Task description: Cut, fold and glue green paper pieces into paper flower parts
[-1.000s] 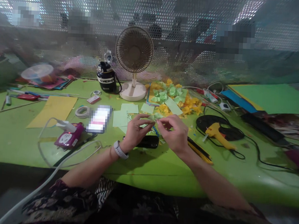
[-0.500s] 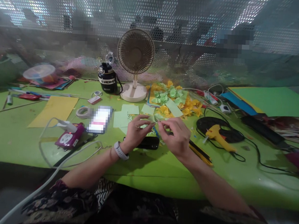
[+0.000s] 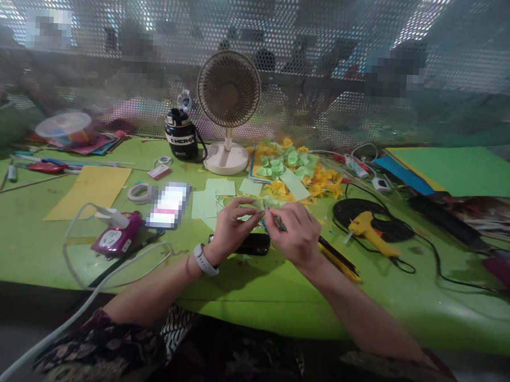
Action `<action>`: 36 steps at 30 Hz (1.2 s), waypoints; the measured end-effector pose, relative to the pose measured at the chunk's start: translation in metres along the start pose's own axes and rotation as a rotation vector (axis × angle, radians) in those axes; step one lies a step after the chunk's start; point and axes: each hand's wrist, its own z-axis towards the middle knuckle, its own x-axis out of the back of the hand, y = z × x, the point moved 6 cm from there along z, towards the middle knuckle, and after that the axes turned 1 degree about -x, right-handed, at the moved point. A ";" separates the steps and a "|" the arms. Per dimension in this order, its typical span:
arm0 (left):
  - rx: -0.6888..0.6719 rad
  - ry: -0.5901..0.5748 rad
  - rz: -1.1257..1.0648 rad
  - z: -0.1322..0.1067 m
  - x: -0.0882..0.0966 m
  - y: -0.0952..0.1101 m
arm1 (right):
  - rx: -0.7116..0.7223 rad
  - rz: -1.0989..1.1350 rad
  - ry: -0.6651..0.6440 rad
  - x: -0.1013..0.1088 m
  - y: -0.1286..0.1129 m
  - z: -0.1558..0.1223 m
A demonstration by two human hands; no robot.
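Observation:
Above the middle of the green table, my left hand (image 3: 232,227), with a pale watch band at the wrist, pinches a small light green piece of paper (image 3: 268,202) between thumb and finger. My right hand (image 3: 298,233) is closed at the same piece, its thumb and fingertip meeting my left fingertips. The fingers partly cover the paper, so its exact shape is hidden. Under the hands lies a black oblong object (image 3: 256,244). Beside my right wrist is a yellow-and-black tool (image 3: 339,259). Light green paper squares (image 3: 203,204) lie just beyond my left hand.
Folded green and yellow paper pieces (image 3: 297,162) are heaped behind the hands, near a fan (image 3: 229,90). At right lies a yellow glue gun (image 3: 374,236) with its cord. A phone (image 3: 167,206), tape roll (image 3: 139,192) and purple power socket (image 3: 118,235) are at left.
My right fingertips have shifted slightly left, closer against the left ones at the green paper. The whole view has moved a little; the other things on the table stay put.

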 end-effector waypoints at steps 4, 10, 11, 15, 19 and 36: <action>-0.025 -0.008 0.027 0.000 0.000 0.002 | -0.011 -0.003 -0.030 -0.003 0.001 -0.002; -0.042 -0.008 0.038 0.000 0.001 0.006 | 0.011 -0.040 -0.020 -0.002 -0.001 0.000; -0.041 -0.008 0.037 0.000 0.001 0.006 | 0.019 -0.046 -0.015 -0.001 -0.002 0.000; -0.049 -0.007 0.030 -0.001 0.000 0.005 | 0.021 -0.062 -0.014 -0.002 -0.002 0.001; -0.057 -0.014 0.035 -0.001 0.000 0.005 | 0.006 -0.059 -0.040 -0.004 0.000 -0.001; -0.144 -0.034 0.061 -0.002 0.000 0.011 | 0.035 -0.049 0.008 -0.001 -0.003 0.001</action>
